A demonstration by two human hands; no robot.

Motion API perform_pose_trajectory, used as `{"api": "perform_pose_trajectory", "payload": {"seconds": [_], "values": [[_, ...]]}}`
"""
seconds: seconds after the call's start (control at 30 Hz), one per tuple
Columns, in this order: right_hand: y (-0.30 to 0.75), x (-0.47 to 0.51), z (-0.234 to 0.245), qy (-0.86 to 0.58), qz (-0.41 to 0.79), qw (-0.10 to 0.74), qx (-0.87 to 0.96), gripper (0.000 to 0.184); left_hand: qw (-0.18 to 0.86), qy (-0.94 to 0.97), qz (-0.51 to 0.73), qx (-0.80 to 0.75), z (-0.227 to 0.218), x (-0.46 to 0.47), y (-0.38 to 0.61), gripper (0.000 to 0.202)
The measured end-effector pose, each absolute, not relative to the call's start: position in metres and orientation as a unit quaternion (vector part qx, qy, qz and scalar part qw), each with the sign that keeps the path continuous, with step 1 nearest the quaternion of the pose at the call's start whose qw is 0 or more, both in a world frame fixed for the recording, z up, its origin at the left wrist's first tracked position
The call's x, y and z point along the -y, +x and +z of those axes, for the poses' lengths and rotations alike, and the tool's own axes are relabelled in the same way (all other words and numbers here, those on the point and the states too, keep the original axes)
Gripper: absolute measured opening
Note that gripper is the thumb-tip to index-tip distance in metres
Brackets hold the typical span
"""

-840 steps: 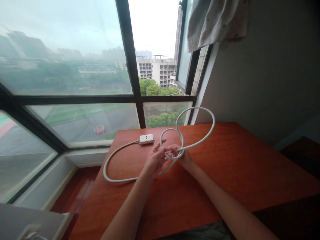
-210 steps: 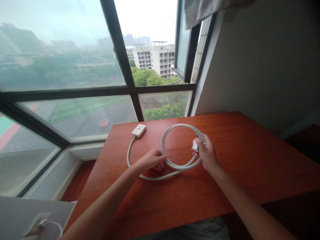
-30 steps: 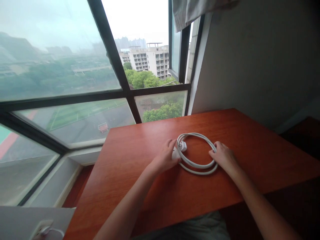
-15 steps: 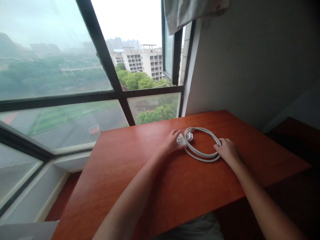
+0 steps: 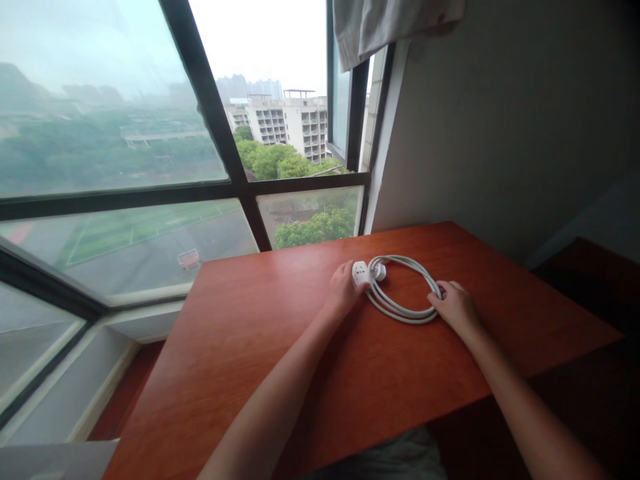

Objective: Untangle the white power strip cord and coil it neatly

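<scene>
A white extension cord lies on the reddish-brown table, its cable (image 5: 406,320) wound into a loose coil of several loops. At the coil's left side is its socket block (image 5: 360,273), face up with the outlet holes showing. My left hand (image 5: 345,290) is closed around the block's left and near sides, thumb along the near edge. The plug (image 5: 380,271) rests just right of the block, inside the coil, with loops crossing beside it. My right hand (image 5: 454,303) pinches the coil's loops at their right side; its fingertips are partly hidden.
The table (image 5: 240,333) meets dark-framed windows (image 5: 245,190) at its far left edge. A grey wall (image 5: 500,133) rises behind its right part. Cloth (image 5: 395,27) hangs at the top, near an open window pane. Dark furniture (image 5: 590,273) stands at the right.
My left hand has shifted its hold toward the block's near left side, baring more of the outlet face. The cable loops have drawn closer together at the lower left. My right hand stays almost still.
</scene>
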State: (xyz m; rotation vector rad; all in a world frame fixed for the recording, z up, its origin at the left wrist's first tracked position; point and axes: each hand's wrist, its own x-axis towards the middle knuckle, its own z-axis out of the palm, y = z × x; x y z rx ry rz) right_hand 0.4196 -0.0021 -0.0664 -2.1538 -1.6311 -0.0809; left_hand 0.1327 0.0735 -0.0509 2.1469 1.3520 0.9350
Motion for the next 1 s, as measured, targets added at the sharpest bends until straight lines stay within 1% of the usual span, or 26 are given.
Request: {"api": "perform_pose_trajectory", "payload": {"seconds": [0.1, 0.2, 0.3, 0.43, 0.53, 0.6, 0.7, 0.77, 0.9, 1.0], "values": [[0.416, 0.002, -0.062, -0.763, -0.032, 0.215, 0.609, 0.021, 0.221, 0.789, 0.354, -0.451, -0.053, -0.077, 0.132, 0.056], [0.412, 0.000, -0.055, -0.760, -0.033, 0.180, 0.624, 0.019, 0.212, 0.805, 0.357, -0.423, -0.053, -0.077, 0.131, 0.047], [0.409, 0.001, -0.049, -0.772, -0.029, 0.142, 0.619, 0.018, 0.209, 0.816, 0.355, -0.405, -0.052, -0.074, 0.128, 0.050], [0.403, 0.004, -0.042, -0.792, -0.032, 0.139, 0.593, 0.029, 0.219, 0.812, 0.348, -0.413, -0.051, -0.067, 0.113, 0.056], [0.384, 0.007, -0.031, -0.787, -0.065, 0.181, 0.586, 0.038, 0.239, 0.802, 0.348, -0.423, -0.051, -0.060, 0.095, 0.055], [0.360, 0.008, -0.022, -0.744, -0.073, 0.242, 0.619, 0.039, 0.251, 0.789, 0.357, -0.433, -0.049, -0.055, 0.083, 0.051], [0.310, 0.006, -0.009, -0.621, -0.033, 0.364, 0.694, 0.035, 0.258, 0.766, 0.378, -0.451, -0.042, -0.049, 0.067, 0.041], [0.272, 0.002, -0.005, -0.552, 0.032, 0.410, 0.725, 0.031, 0.256, 0.756, 0.384, -0.464, -0.036, -0.045, 0.057, 0.030], [0.204, -0.010, -0.015, -0.488, 0.197, 0.436, 0.730, 0.023, 0.247, 0.728, 0.401, -0.498, -0.031, -0.038, 0.038, 0.013], [0.176, -0.017, -0.031, -0.501, 0.250, 0.429, 0.709, 0.020, 0.250, 0.718, 0.401, -0.511, -0.034, -0.032, 0.028, 0.009]]}}
